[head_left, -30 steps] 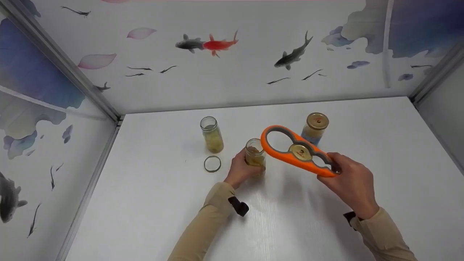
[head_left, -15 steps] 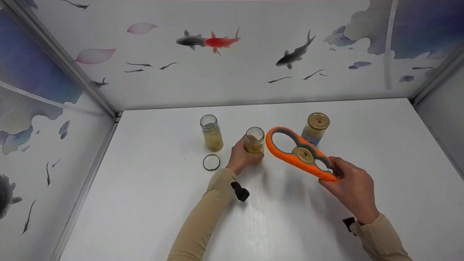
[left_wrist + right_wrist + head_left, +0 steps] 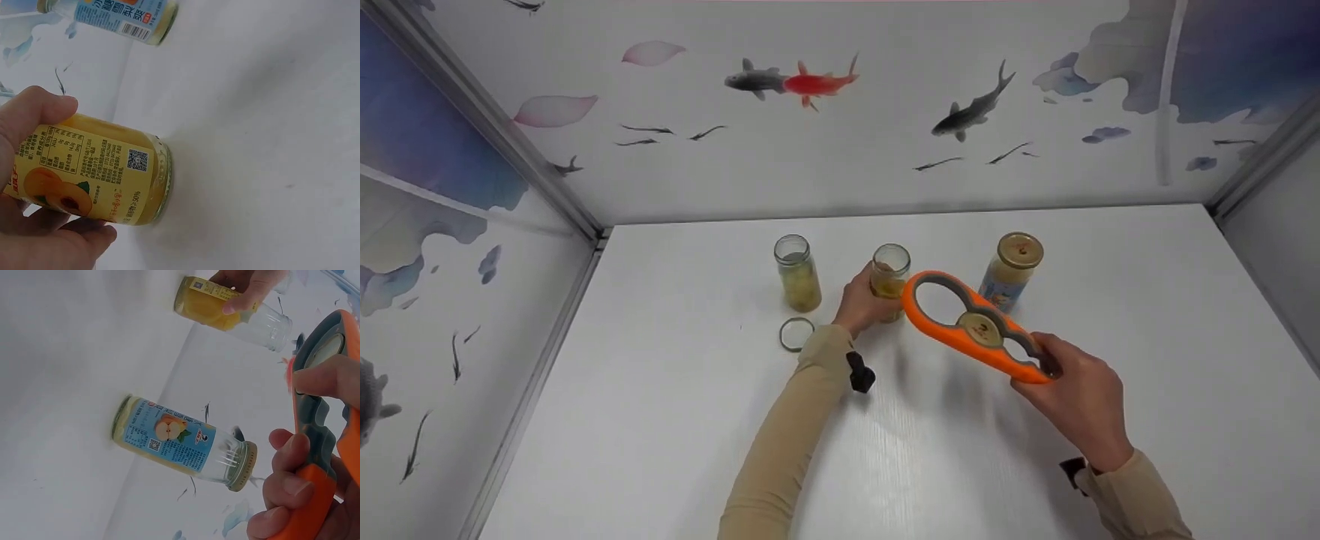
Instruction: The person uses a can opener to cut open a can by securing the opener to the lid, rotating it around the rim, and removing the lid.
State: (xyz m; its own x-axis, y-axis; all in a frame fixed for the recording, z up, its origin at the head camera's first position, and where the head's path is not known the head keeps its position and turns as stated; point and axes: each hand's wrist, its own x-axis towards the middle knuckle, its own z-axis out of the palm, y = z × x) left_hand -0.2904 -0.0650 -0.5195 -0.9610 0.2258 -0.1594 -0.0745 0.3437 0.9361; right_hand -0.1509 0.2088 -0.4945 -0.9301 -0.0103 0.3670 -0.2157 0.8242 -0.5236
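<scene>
My left hand [image 3: 861,304] grips a lidless glass jar [image 3: 112,174] of yellow fruit with a peach-pictured yellow label; thumb and fingers wrap its sides. The jar's base is close over the white table. My right hand [image 3: 1076,401] holds an orange and grey jar opener [image 3: 952,343] by its narrow end, raised above the table. A gold lid [image 3: 981,329] sits in the opener's middle hole, and in the right wrist view the thumb lies by it. Just beyond the opener stands a capped jar [image 3: 174,436] with a blue label and gold lid.
To the left of the left hand stands another lidless jar [image 3: 801,283] of pale contents, with a blue label in the left wrist view. A loose jar lid [image 3: 796,334] lies in front of it. A fish-painted wall [image 3: 885,180] closes off the table's back edge.
My left hand has carried the peach jar farther back toward the wall. The right hand has lowered slightly with the opener, and the gold lid has stayed in its hole.
</scene>
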